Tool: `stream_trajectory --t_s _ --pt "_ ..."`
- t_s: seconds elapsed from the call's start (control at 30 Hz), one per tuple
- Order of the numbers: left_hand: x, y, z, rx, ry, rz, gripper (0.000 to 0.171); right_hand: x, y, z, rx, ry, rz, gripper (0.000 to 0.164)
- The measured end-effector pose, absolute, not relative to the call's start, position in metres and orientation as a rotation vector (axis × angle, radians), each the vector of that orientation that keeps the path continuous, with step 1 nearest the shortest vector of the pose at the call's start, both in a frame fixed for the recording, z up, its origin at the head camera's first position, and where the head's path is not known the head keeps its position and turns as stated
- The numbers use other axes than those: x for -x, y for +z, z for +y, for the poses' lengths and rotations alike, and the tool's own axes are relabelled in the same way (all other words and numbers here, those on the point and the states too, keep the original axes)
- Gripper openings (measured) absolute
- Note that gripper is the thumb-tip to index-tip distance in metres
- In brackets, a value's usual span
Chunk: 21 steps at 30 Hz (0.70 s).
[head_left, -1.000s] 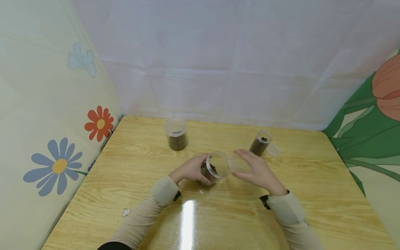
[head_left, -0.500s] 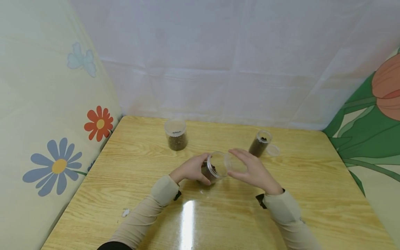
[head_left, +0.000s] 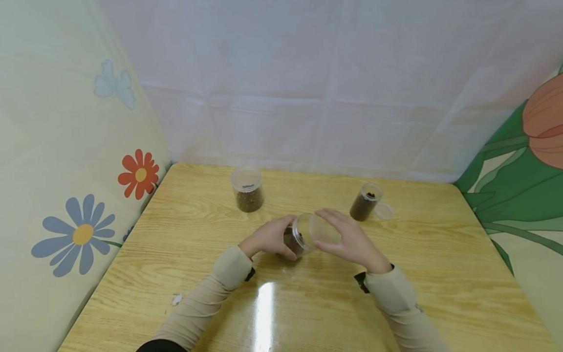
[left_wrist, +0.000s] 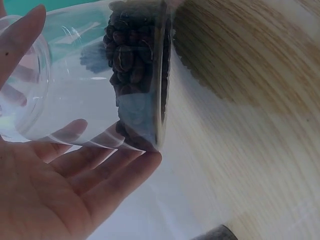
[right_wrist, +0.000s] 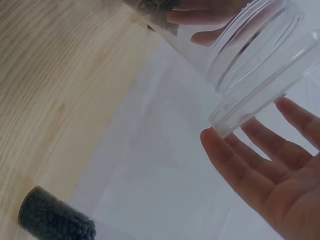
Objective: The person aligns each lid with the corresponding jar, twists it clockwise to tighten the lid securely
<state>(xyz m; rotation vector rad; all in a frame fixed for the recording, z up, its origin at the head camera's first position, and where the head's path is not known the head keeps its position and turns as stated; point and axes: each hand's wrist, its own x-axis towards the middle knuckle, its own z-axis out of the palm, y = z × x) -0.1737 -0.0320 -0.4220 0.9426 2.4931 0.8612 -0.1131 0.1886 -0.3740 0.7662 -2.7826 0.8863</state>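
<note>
My left hand (head_left: 270,238) grips a clear round jar (head_left: 292,243) tilted with its mouth to the right. In the left wrist view, the jar (left_wrist: 75,60) holds a layer of dark, bean-like pieces (left_wrist: 131,65) at its base. My right hand (head_left: 349,243) holds a clear round lid (head_left: 323,231) by its edge, with thumb and fingers spread around it. Seen from the right wrist, the lid (right_wrist: 265,87) stands close before the jar's threaded rim (right_wrist: 240,42), roughly facing it.
A wider lidded jar (head_left: 249,198) of brown bits stands at the back left. Back right is a narrow jar (head_left: 362,207) of dark pieces, uncovered, with a small clear lid (head_left: 384,211) lying beside it. The wooden table (head_left: 198,195) meets a white cloth (head_left: 281,122) behind.
My right hand has moved left with the lid, bringing it up to the jar's mouth. My left hand and its jar have stayed nearly still.
</note>
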Motion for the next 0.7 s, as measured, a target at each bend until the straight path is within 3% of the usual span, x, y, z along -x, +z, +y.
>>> stream_trajectory --t_s 0.7 --pt "0.1709 -0.4147 -0.0272 -0.909 0.707 2.593 0.099 0.1164 -0.3788 0.1803 -0.805 0.9 -2.758 0.066"
